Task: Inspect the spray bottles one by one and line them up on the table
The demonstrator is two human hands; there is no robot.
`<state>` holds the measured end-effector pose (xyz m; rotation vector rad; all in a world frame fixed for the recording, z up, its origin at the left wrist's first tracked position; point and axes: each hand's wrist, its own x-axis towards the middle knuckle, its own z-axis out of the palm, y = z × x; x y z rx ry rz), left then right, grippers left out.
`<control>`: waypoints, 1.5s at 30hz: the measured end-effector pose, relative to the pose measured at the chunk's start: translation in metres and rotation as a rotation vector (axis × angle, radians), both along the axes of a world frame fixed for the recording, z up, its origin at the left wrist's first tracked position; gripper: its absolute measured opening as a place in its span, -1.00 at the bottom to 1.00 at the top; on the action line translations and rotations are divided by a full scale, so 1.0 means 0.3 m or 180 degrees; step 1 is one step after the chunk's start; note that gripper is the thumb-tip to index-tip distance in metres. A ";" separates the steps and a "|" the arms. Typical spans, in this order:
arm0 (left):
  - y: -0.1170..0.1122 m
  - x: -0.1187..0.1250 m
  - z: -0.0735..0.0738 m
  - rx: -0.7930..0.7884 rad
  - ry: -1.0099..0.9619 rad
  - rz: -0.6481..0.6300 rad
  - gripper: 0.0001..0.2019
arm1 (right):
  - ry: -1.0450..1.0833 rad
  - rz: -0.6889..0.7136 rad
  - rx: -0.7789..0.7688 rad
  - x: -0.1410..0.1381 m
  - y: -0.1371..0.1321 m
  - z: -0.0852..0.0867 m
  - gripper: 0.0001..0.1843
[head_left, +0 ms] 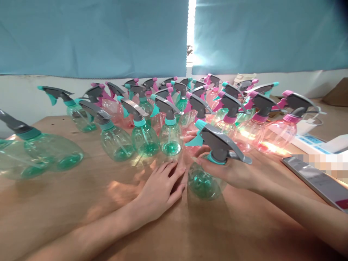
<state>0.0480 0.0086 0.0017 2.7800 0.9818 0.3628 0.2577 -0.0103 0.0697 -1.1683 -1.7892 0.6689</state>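
My right hand [231, 172] is wrapped round the neck of a green spray bottle [203, 185], just under its grey head and teal trigger. This bottle stands nearly upright, its nozzle pointing left. Flat on the tabletop to its left rests my left hand [163, 186], fingers stretched forward and holding nothing. Just beyond those fingertips stands another green spray bottle [170, 139], with a similar one [145, 139] beside it. Pink spray bottles [280, 134] with grey heads and pink triggers are grouped at the right and behind.
Several more green and pink bottles crowd the back of the wooden table [114, 224]. Two green ones lean at the far left, one being a tilted green bottle [54, 152]. At right are a phone [312, 177] and a white power strip [312, 145]. Blue curtains [95, 36] hang behind.
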 end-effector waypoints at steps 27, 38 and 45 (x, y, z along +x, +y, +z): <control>0.000 -0.001 0.001 0.0027 0.0046 0.0011 -0.61 | 0.0104 0.0176 -0.0033 0.004 0.004 -0.006 -0.91; 0.000 0.005 0.007 -0.0013 0.0064 0.0014 -0.63 | 0.0089 0.0134 -0.0068 0.003 0.003 0.010 -0.91; 0.001 0.000 -0.001 0.0029 0.0052 0.0002 -0.63 | -0.0230 -0.0085 0.0032 0.001 0.011 -0.011 -0.95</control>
